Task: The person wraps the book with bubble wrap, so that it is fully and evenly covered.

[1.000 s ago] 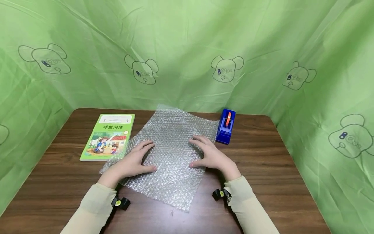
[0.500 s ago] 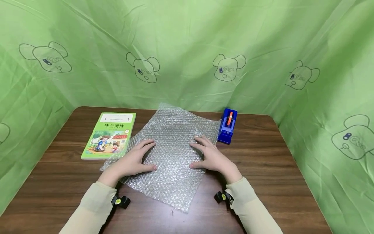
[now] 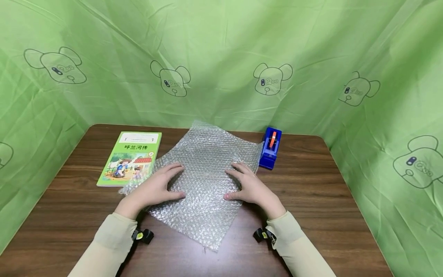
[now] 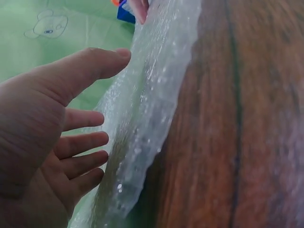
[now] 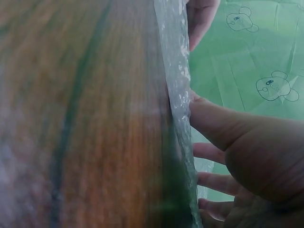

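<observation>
A clear sheet of bubble wrap (image 3: pixel 204 184) lies askew across the middle of the table, its near corner pointing toward me. My left hand (image 3: pixel 159 187) is spread over its left side, thumb and fingers apart. Over the right side my right hand (image 3: pixel 250 186) is spread in the same way, fingertips at the sheet. Neither hand grips anything. In the left wrist view the bubble wrap (image 4: pixel 147 104) runs just past the fingertips, its edge raised a little off the wood. The right wrist view has the thumb and fingertips right at the bubble wrap (image 5: pixel 178 85).
A green paperback book (image 3: pixel 129 157) with an illustrated cover lies at the left, its lower right corner under the wrap. A blue tape dispenser (image 3: pixel 270 148) with an orange core stands at the right, by the sheet's corner. Green curtains (image 3: pixel 221 57) surround the brown wooden table (image 3: pixel 311 200).
The bubble wrap has turned slightly, its near corner shifting left and its left corner rising in the view. Both hands keep nearly the same place and pose.
</observation>
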Tool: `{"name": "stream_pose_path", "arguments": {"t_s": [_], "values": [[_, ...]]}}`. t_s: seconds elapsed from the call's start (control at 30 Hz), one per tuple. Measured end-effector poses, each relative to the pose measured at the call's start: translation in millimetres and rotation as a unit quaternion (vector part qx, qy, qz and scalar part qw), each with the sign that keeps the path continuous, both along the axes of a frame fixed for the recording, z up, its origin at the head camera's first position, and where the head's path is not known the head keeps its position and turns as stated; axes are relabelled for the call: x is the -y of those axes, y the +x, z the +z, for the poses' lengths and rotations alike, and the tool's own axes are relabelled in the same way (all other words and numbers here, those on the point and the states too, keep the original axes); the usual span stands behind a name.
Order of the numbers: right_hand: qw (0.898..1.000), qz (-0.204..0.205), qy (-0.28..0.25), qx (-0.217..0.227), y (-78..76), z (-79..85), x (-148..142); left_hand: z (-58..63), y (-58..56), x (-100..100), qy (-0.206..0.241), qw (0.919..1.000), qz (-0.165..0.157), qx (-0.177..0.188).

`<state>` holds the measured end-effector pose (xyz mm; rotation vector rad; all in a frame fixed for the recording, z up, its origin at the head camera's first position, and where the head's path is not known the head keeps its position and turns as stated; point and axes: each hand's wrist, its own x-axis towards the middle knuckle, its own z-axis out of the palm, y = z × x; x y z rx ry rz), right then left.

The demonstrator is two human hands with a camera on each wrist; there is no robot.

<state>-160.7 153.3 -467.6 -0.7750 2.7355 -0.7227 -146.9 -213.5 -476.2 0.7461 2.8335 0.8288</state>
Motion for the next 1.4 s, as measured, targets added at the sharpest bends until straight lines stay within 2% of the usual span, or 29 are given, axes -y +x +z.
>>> {"name": "stream_pose_path", "arguments": {"t_s": [0.27,0.5,0.8,1.2,1.4], "values": [[1.0,-0.016,0.008,-0.013,4.2,3.7,0.1,0.7,-2.0,0.0,0.004,0.9995,-0.013,-0.029],[0.998,-0.02,0.026,-0.046,4.3,6.0,-0.6,-0.3,-0.1,-0.8,-0.018,0.9993,-0.014,-0.029],[0.997,-0.052,0.047,-0.033,6.0,6.3,1.6,-0.8,1.4,-1.7,-0.024,0.9996,-0.009,-0.012],[0.996,-0.054,0.051,-0.045,7.0,4.4,0.9,-1.2,-0.6,0.4,-0.027,0.9994,-0.015,-0.013],[0.998,-0.035,0.036,-0.048,4.9,4.2,-4.6,-1.4,1.1,0.5,-0.036,0.9991,-0.016,-0.012]]}}
